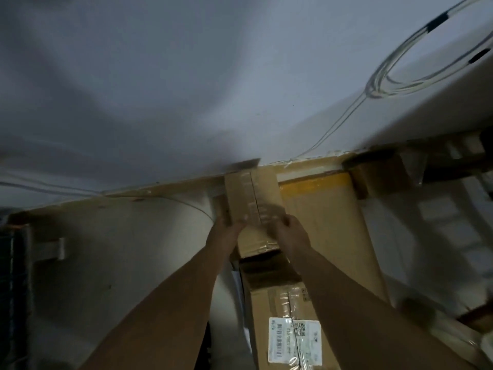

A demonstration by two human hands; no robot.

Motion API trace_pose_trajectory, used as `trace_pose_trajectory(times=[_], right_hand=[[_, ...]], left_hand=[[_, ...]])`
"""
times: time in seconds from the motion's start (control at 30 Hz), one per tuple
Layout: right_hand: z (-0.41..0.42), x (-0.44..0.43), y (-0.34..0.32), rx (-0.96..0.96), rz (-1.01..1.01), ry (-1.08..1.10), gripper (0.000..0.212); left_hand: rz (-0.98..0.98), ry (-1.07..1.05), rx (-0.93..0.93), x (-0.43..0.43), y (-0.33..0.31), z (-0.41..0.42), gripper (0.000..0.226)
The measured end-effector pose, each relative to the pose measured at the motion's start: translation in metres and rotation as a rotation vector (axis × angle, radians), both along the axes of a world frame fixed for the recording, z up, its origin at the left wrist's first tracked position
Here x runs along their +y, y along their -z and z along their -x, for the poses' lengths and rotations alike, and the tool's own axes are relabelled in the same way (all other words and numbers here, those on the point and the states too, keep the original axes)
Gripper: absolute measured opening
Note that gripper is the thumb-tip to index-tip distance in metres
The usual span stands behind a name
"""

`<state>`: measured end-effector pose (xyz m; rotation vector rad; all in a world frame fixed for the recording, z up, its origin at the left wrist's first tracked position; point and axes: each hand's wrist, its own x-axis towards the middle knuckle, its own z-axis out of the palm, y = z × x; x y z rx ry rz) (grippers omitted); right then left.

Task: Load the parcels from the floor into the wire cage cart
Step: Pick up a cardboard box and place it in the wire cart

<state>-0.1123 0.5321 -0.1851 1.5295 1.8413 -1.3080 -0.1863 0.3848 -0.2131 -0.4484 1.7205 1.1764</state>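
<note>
I hold a small brown cardboard parcel sealed with clear tape, high up against the wall. My left hand grips its near left corner and my right hand grips its near right corner. It sits on top of a stack of parcels. Below it stands a taller brown box with a white shipping label. To the right leans a large flat carton with a yellow band. The wire cage cart's mesh cannot be made out in this dim, blurred view.
A white wall fills the upper half, with a coil of pale cable at upper right. A large white sheet-like parcel lies to the left. More boxes and clutter sit at the right.
</note>
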Motion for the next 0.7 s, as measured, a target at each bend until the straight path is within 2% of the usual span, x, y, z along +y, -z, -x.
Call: trace_pose_trajectory(times=[0.1, 0.23, 0.33, 0.4, 0.43, 0.53, 0.7], right_hand=[[0.002, 0.003, 0.011, -0.013, 0.003, 0.051, 0.068], [0.003, 0.011, 0.021, -0.009, 0.079, 0.052, 0.067], [0.002, 0.014, 0.026, 0.050, 0.172, 0.062, 0.073], [0.001, 0.014, 0.026, 0.078, 0.189, 0.055, 0.073], [0.000, 0.014, 0.025, 0.082, 0.177, 0.044, 0.071], [-0.005, 0.016, 0.004, 0.102, 0.143, 0.015, 0.070], [-0.017, 0.029, -0.068, 0.142, 0.075, -0.027, 0.066]], left_hand=[[-0.082, -0.093, -0.084, 0.007, 0.015, -0.002, 0.060], [-0.138, -0.156, -0.156, 0.016, 0.024, -0.009, 0.056], [-0.155, -0.193, -0.180, 0.021, 0.028, -0.008, 0.073], [-0.154, -0.199, -0.162, 0.023, 0.030, -0.010, 0.093], [-0.150, -0.189, -0.149, 0.024, 0.028, -0.012, 0.093], [-0.136, -0.183, -0.083, 0.024, 0.004, -0.018, 0.073], [-0.106, -0.154, 0.034, 0.027, -0.059, -0.024, 0.080]])
